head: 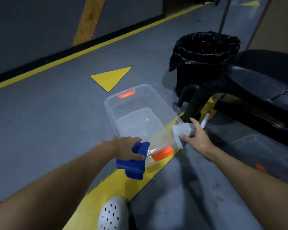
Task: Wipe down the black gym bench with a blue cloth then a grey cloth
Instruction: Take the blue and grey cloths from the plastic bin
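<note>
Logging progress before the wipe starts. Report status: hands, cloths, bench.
Left hand grips blue cloth at clear bin rim. Right hand holds grey cloth at its corner. Bench off right, untouched; spray bottle by its leg.

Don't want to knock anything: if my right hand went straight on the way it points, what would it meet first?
Likely the bench leg, just past your right hand and grey cloth; the white bottle sits slightly right. Depth is unclear.

Quick count: two hands (128, 146) (199, 138), one blue cloth (131, 165) and one grey cloth (179, 130), two clear bins (107, 104) (256, 146), one black bench (264, 77), one lined trash can (206, 47), one white bottle (205, 119), one clog (113, 213).
</note>
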